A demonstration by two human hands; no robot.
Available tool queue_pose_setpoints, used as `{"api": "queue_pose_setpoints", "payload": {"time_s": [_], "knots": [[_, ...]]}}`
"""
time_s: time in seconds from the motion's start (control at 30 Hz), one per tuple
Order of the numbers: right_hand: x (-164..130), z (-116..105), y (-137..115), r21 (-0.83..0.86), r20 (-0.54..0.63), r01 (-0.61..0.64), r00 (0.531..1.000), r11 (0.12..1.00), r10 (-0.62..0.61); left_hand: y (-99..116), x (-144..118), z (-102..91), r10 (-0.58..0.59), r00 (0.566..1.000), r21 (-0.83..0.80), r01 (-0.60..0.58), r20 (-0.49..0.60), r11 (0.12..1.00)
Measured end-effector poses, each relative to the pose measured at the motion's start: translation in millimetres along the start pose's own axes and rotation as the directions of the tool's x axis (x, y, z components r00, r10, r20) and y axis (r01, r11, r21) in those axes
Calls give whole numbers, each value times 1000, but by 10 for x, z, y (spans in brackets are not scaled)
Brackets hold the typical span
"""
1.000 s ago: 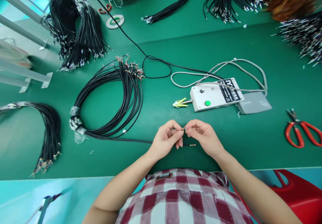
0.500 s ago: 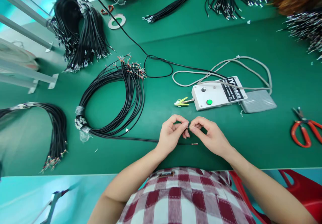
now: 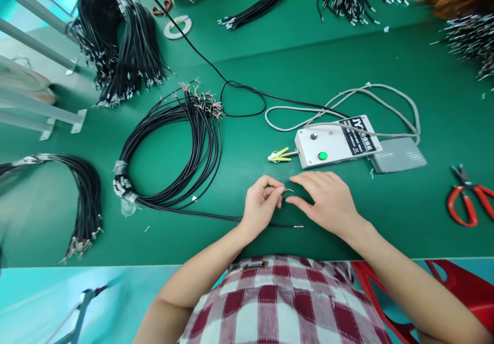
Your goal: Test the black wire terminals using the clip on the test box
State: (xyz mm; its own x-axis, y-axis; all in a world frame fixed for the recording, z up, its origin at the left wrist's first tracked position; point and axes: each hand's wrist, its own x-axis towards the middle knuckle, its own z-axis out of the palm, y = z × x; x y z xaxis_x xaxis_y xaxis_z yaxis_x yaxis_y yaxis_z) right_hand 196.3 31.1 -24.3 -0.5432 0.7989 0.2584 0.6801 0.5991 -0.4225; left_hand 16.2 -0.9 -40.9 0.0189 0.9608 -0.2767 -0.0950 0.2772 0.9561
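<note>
Black, thin-jacketed cable [image 3: 216,215] ran along the green bench [image 3: 424,205] into the left hand [image 3: 262,207], whose thumb and forefinger were closed as a grip on its fine stripped wire ends [image 3: 284,190]; one loose core [image 3: 297,226] lay just nearer than that grip. The right hand [image 3: 328,200] lay just beside it, fingers spread flat and holding nothing. Judging by this, one cable was in hand and its end not finished. Beyond the grip sat a white control box [image 3: 335,145] with a yellow-green clip [image 3: 278,155] at its end and a grey foot pedal [image 3: 397,154] beside it. Farther left of the grip, a coiled bundle of cables [image 3: 181,143] appeared to wait its turn, with more bundles [image 3: 116,45] well beyond, so much seemed left. Red scissors [image 3: 469,202] lay well to the right.
</note>
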Motion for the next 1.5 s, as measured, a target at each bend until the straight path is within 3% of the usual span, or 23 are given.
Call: {"api": "queue_pose_setpoints", "payload": {"time_s": [0.07,0.13,0.23,0.4,0.53,0.7,0.93,1.27,1.4,1.5], "knots": [[62,19,-13,-102,-1,137,990,985,-138,18,4,-34,78,997,118,-79,12,990],[144,24,-4,-156,18,245,969,957,-245,46,23,-82,238,971,303,-234,22,924],[304,-11,41,-230,8,293,954,928,-299,82,110,-180,401,916,463,-365,22,808],[618,-14,112,-397,-13,185,978,899,-207,131,353,-320,185,975,216,-156,-123,964],[769,90,176,-486,82,200,980,851,-184,185,499,-352,129,976,113,-110,-174,987],[849,115,232,-492,167,256,966,832,-199,162,607,-375,155,968,145,-128,-196,981],[875,94,249,-480,157,254,967,840,-203,73,691,-373,170,969,259,-121,-177,958],[938,16,133,-448,214,230,966,864,-146,79,703,-332,148,971,250,-98,-187,963],[760,-151,168,-339,125,189,980,922,-155,67,702,-341,149,971,255,-98,-190,962],[429,-292,288,-241,-97,51,992,969,-76,43,706,-358,141,972,260,-90,-187,961]]}}
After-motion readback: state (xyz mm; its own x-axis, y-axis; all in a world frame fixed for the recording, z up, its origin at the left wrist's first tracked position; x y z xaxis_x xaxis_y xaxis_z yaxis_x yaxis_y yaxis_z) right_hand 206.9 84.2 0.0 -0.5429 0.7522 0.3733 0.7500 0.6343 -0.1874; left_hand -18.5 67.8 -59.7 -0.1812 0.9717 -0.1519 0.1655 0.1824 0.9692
